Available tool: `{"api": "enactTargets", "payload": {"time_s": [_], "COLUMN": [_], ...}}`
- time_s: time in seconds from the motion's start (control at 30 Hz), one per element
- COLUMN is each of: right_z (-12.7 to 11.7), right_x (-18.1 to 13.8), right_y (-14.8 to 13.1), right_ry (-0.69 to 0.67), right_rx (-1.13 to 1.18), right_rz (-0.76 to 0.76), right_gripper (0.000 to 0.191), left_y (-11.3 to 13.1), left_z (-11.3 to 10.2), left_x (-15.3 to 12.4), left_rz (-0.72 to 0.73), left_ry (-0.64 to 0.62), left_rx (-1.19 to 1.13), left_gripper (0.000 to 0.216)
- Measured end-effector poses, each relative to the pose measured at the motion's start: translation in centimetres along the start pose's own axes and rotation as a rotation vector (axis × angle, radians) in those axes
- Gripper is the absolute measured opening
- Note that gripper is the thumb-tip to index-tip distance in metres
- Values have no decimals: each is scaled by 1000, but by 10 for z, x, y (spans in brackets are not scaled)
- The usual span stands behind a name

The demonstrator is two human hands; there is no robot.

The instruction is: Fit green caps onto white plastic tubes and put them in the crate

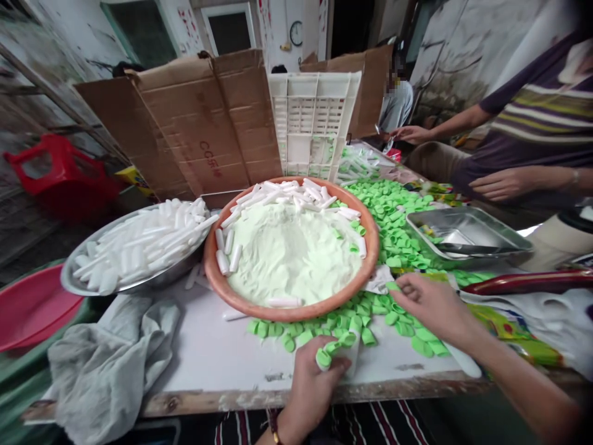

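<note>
My left hand (311,380) is closed round white plastic tubes topped with green caps (323,358), just above the table's front edge. To the right, my right hand (428,304) pinches a single green cap (393,286) between thumb and fingertips. Between and behind my hands, loose green caps (333,320) are scattered on the white tabletop (213,364). An orange-brown basin (214,290) stands ahead, filled with pale powder (278,253). White tubes (296,191) lie along its far and left inside edge, with a few green caps at the right.
Left of the basin, a metal bowl (162,285) is heaped with white tubes. A grey cloth (115,364) hangs over the front edge. A metal tray (467,228) stands at right. Cardboard (208,123) and a white crate (315,123) stand behind. A co-worker (542,123) is at right.
</note>
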State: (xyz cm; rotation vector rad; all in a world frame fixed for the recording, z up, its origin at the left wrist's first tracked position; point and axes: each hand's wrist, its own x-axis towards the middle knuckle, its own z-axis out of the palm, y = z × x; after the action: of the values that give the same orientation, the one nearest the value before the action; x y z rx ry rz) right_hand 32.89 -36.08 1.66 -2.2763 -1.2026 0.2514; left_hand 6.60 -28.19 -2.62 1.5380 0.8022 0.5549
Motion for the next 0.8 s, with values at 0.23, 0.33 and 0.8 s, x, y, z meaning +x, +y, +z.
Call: {"api": "enactTargets", "payload": {"time_s": [0.23, 0.33, 0.8], "right_z": [25, 32, 41], "right_x": [-52, -62, -78], "right_y": [-1, 3, 9], "right_ry": [-68, -39, 15], "right_rx": [37, 23, 2], "right_rz": [-144, -150, -215], "right_gripper": [29, 29, 29], "left_y": [-3, -5, -6], "left_z": [-1, 0, 1], "left_x": [-1, -1, -5], "left_rz": [27, 37, 92], "left_ry": [7, 9, 12], "left_rx": [-9, -6, 19], "left_gripper": [11, 11, 11]}}
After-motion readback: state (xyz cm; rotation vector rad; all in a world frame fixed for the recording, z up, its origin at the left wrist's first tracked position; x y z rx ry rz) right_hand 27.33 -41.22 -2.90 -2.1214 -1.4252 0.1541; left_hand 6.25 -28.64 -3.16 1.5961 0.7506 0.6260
